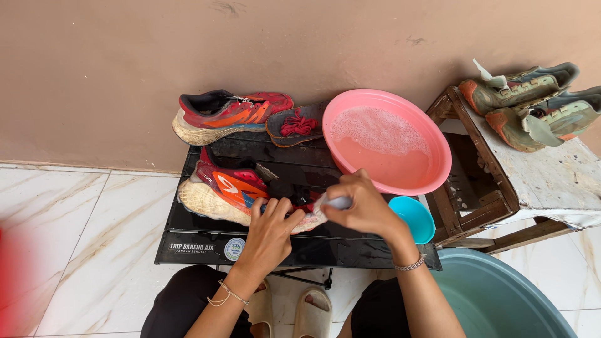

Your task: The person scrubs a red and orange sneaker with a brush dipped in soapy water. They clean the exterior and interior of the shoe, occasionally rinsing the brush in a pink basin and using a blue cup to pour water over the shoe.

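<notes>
Left hand (270,220) clamps the red shoe (228,191) flat on the black folding table (194,241) while the right hand (363,203) grips a small brush (335,203) at its toe, mid-scrub I judge, so steady short strokes seem called for

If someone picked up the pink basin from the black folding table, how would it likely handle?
The pink basin holds foamy water, so it is probably heavy for its size and apt to slosh if tilted. It looks like thin plastic, so the rim may flex under a one-handed lift. Its right edge seems to overhang the black table, so a push could tip it.
</notes>
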